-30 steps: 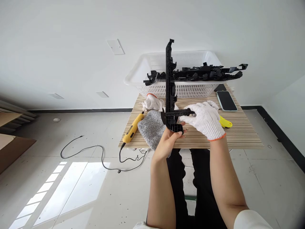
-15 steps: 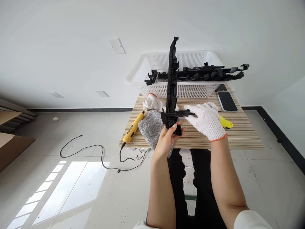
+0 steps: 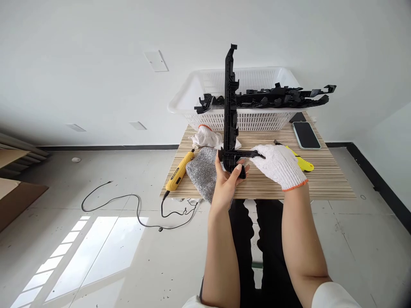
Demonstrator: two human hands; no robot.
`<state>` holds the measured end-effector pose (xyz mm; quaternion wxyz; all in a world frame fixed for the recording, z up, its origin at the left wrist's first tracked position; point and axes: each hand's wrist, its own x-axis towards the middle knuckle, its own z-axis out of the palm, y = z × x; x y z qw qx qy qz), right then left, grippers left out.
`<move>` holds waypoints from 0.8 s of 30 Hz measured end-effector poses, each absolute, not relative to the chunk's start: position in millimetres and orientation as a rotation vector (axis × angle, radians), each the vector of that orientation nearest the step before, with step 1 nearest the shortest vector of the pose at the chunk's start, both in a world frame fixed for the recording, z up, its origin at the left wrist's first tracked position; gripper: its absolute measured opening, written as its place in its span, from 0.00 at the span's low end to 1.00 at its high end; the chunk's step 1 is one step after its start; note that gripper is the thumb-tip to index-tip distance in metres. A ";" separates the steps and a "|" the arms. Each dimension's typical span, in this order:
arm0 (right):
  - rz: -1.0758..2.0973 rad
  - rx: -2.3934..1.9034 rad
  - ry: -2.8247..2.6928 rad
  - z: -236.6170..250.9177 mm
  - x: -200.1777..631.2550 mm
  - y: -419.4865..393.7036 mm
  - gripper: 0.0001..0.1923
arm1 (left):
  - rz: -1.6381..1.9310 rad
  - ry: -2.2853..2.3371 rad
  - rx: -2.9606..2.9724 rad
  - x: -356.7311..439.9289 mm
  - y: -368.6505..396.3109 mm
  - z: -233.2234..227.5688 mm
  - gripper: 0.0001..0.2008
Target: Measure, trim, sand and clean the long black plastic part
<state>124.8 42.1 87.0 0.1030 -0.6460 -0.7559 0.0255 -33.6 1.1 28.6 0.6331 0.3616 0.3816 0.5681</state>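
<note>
The bare left hand grips the lower end of one long black moulded plastic rail, fingers closed around its curved foot, and holds it upright above the striped wooden table. The right hand, in a white knitted glove with an orange cuff, pinches one black plastic caliper; the caliper lies crosswise against the rail just above the left hand's grip. Whether its jaws touch the rail cannot be told.

On the table, counted:
- One grey knitted glove, just left of the rail's foot.
- One loose white knitted glove, behind the grey glove.
- One yellow corded hand tool, at the table's left edge; its black cable trails onto the floor.
- One yellow plastic tool, partly hidden by the right hand; its type is unclear.
- One smartphone, face up near the far right corner.
- One white perforated plastic basket, at the table's far edge, holding several black rails. They overlap, so their number cannot be counted.
</note>
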 end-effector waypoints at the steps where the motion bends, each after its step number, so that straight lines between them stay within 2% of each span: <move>1: 0.107 -1.927 -2.227 87.2 124.1 41.8 0.16 | 1.317 0.881 0.825 -32.4 1.4 29.0 0.44; 7: 0.108 -1.890 -2.264 87.2 122.8 39.0 0.15 | 1.350 0.905 0.817 -30.3 1.2 32.9 0.45; 13: 0.111 -1.688 -2.264 82.8 121.2 39.3 0.18 | 1.369 0.977 0.716 -21.2 7.3 20.9 0.28; 16: -0.005 -1.603 -2.399 78.2 121.7 38.1 0.23 | 1.401 0.991 0.672 -19.1 9.3 19.2 0.29; 20: -0.237 -1.704 -2.472 75.2 121.9 35.3 0.29 | 1.374 0.920 0.651 -25.8 8.2 24.5 0.33; 24: -0.270 -1.782 -2.460 78.2 116.4 35.7 0.28 | 1.431 0.914 0.554 -26.3 8.6 24.7 0.25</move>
